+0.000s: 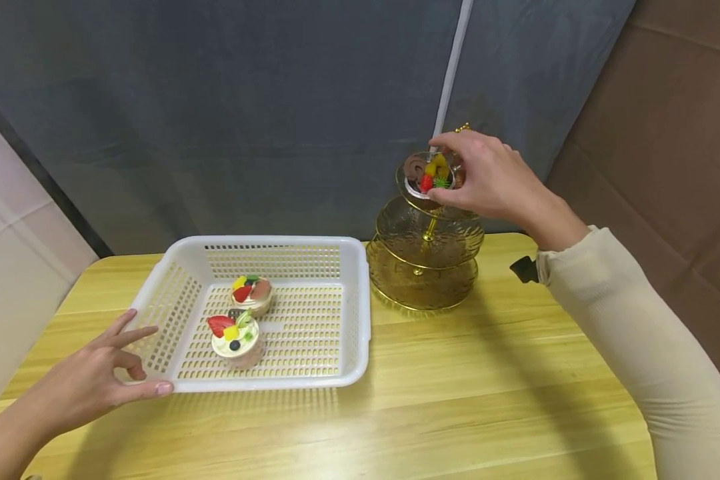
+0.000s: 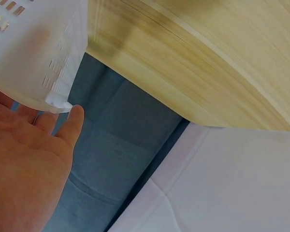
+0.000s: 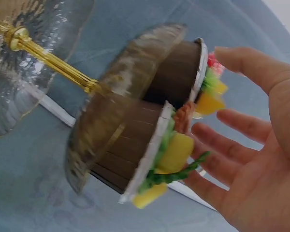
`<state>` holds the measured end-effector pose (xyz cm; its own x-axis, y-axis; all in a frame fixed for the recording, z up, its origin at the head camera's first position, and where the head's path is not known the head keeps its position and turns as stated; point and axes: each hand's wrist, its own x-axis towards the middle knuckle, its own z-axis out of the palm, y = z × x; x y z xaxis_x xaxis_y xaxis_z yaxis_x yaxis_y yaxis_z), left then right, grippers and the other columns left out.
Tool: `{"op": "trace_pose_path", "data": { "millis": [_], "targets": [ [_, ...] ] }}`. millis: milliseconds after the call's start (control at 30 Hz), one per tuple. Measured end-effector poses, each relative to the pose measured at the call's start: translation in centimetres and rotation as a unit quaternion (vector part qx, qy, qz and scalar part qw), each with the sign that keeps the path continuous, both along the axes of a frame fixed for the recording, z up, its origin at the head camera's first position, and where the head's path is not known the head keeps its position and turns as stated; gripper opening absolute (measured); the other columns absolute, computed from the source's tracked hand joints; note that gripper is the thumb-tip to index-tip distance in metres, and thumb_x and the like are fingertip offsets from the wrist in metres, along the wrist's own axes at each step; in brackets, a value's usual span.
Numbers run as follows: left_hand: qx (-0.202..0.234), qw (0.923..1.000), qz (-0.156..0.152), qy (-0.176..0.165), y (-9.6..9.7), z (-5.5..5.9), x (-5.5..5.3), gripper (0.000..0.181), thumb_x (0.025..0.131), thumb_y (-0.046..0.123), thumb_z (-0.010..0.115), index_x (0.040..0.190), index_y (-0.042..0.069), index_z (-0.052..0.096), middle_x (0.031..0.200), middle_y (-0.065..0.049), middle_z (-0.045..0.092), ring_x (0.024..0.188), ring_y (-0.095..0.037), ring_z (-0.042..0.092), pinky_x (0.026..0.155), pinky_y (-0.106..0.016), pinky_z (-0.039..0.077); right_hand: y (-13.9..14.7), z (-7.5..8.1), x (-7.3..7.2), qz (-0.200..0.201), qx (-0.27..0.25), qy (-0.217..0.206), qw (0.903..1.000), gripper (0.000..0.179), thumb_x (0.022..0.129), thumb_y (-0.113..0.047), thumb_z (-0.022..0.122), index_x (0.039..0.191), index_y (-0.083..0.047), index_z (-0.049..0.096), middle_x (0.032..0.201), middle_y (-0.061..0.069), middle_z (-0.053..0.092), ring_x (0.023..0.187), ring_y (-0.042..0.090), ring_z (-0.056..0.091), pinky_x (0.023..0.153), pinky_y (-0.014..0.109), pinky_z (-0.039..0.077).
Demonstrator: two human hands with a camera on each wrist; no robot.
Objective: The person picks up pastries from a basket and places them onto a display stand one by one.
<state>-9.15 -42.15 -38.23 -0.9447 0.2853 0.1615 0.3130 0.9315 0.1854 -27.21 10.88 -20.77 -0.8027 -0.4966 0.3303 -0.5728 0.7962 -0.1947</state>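
Observation:
A three-tier gold-trimmed cake stand (image 1: 417,290) stands at the table's right back. On its top tier sit two chocolate-brown fruit-topped cupcakes, one cupcake (image 3: 130,145) nearer the right wrist camera and another cupcake (image 3: 181,72) beyond. My right hand (image 1: 492,173) is spread around the cupcakes' fruit toppings, thumb apart from the fingers; the right wrist view shows a gap to the cups. My left hand (image 1: 93,373) holds the left front corner of a white plastic basket (image 1: 360,320), fingers hooked over its rim. Inside lie a cream cupcake (image 1: 240,343) and a second cupcake (image 1: 255,297).
The wooden table (image 1: 432,400) extends in front of the basket and stand. Behind it hangs a grey curtain (image 1: 246,120) with a pale vertical strip. A brown panel (image 1: 666,133) stands at the right, and a white sheet (image 1: 18,220) at the left.

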Motion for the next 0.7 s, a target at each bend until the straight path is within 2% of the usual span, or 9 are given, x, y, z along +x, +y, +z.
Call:
{"op": "trace_pose_path", "data": {
  "millis": [233,400,533,700],
  "targets": [
    [0.002,1.0000,-0.001,0.000,0.2,0.0,-0.2,0.035,0.068,0.049,0.087,0.060,0.029,0.059,0.131,-0.024,0.060,0.151,-0.038,0.013,0.057,-0.039,0.043,-0.5,0.7,0.9,0.016,-0.023,0.025,0.9993,0.060,0.087,-0.034,0.073,0.140,-0.012,0.054,0.125,0.009,0.061,0.103,0.025,0.061,0.083,0.048,0.047],
    [0.002,1.0000,-0.003,0.001,0.3,0.1,-0.2,0.035,0.068,0.049,0.087,0.061,0.029,0.059,0.131,-0.024,0.060,0.150,-0.039,0.014,0.056,-0.038,0.043,-1.8,0.7,1.0,0.042,-0.056,0.028,0.9972,0.059,0.086,-0.034,0.074,0.138,-0.013,0.055,0.131,0.006,0.060,0.107,0.024,0.060,0.092,0.051,0.042],
    [0.002,1.0000,-0.003,0.000,0.2,0.2,-0.2,0.035,0.068,0.049,0.087,0.061,0.029,0.059,0.131,-0.025,0.060,0.151,-0.038,0.012,0.057,-0.040,0.044,-3.3,0.7,1.0,0.090,-0.089,0.013,0.9919,0.062,0.084,-0.031,0.078,0.138,-0.010,0.055,0.130,0.007,0.061,0.108,0.022,0.062,0.096,0.047,0.042],
    [0.001,1.0000,0.004,-0.008,0.1,0.2,0.1,0.035,0.069,0.049,0.086,0.061,0.029,0.059,0.132,-0.024,0.059,0.151,-0.037,0.011,0.057,-0.040,0.044,-5.8,0.1,0.7,0.166,-0.108,-0.022,0.9800,0.067,0.081,-0.030,0.081,0.139,-0.009,0.054,0.132,0.007,0.061,0.115,0.019,0.061,0.096,0.038,0.044]
  ]
}}
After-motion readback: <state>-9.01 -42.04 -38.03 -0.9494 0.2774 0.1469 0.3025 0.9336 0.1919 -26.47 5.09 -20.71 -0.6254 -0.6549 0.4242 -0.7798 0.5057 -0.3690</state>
